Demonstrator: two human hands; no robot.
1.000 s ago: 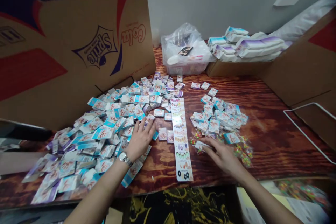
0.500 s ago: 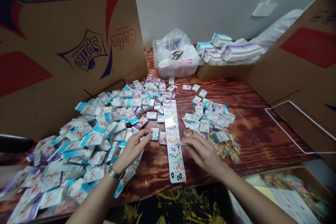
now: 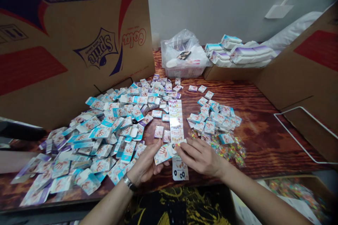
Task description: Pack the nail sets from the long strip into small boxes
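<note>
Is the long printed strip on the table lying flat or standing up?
Lying flat: the long printed strip rests along the wooden table, its lower end flat on the wood just beside the right hand.

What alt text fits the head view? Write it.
The left hand and right hand hold a small white-and-blue packet against a long printed strip, between two heaps of similar packets on a varnished wooden table. Sprite-printed cardboard stands behind the left heap.

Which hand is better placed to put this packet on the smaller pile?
Right, probably: the right hand lies beside the smaller pile, while the left hand sits under the packet, with the long card between it and that pile.
</note>
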